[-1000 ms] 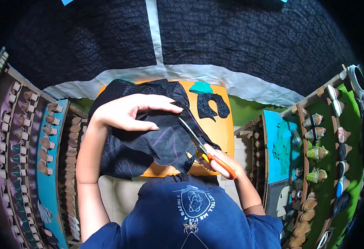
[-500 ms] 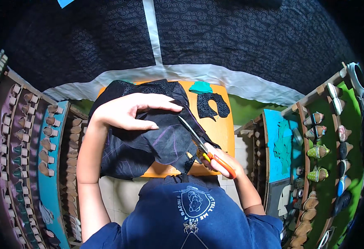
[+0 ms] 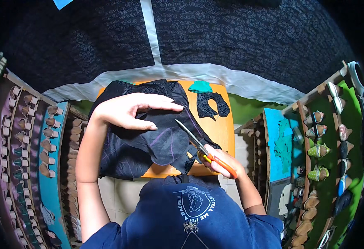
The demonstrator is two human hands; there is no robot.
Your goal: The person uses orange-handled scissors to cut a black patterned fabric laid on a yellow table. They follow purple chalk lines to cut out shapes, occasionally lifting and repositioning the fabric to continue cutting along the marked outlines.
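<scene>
Just fabric (image 3: pixel 149 145) under L hand (image 3: pixel 128 112)

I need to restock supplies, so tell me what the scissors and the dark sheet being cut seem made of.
Scissors: shiny grey blades, likely steel; glossy orange handles, probably plastic. Dark sheet: limp, matte black fabric that folds softly under the left hand, with faint purple lines; possibly felt or thin synthetic, hard to say.
</scene>
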